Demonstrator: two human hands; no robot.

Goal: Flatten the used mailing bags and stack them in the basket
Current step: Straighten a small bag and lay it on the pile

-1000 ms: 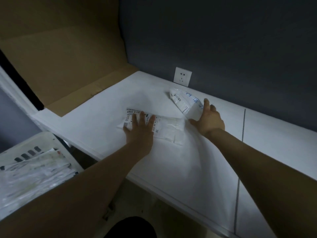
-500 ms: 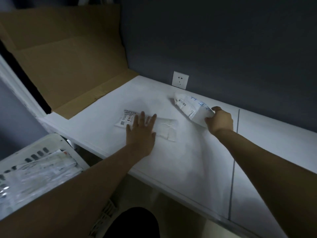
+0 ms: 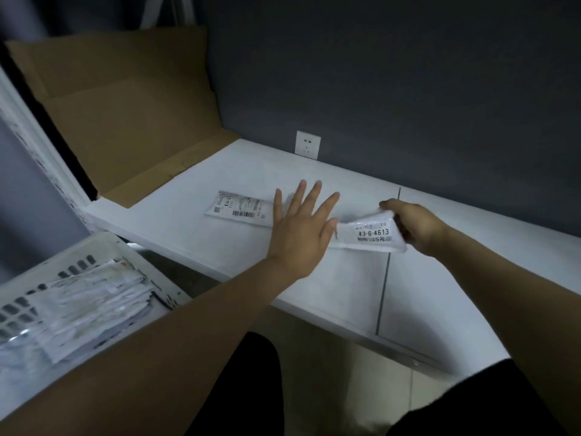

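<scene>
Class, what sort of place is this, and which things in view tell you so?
Probably a home or small-office packing corner: flattened cardboard, a white basket of used mailing bags, a wall socket above the counter.

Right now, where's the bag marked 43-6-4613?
Head view, right of centre: the right hand grips the 43-6-4613 bag over the white table, its far end hidden behind the open left hand.

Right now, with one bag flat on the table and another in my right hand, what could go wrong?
The right hand grips the second bag bunched at one end, so it may reach the basket creased.
The flat bag lies partly behind the open left hand; a careless sweep could push it off the table.
The stack in the basket looks uneven; more bags might slide.
</scene>
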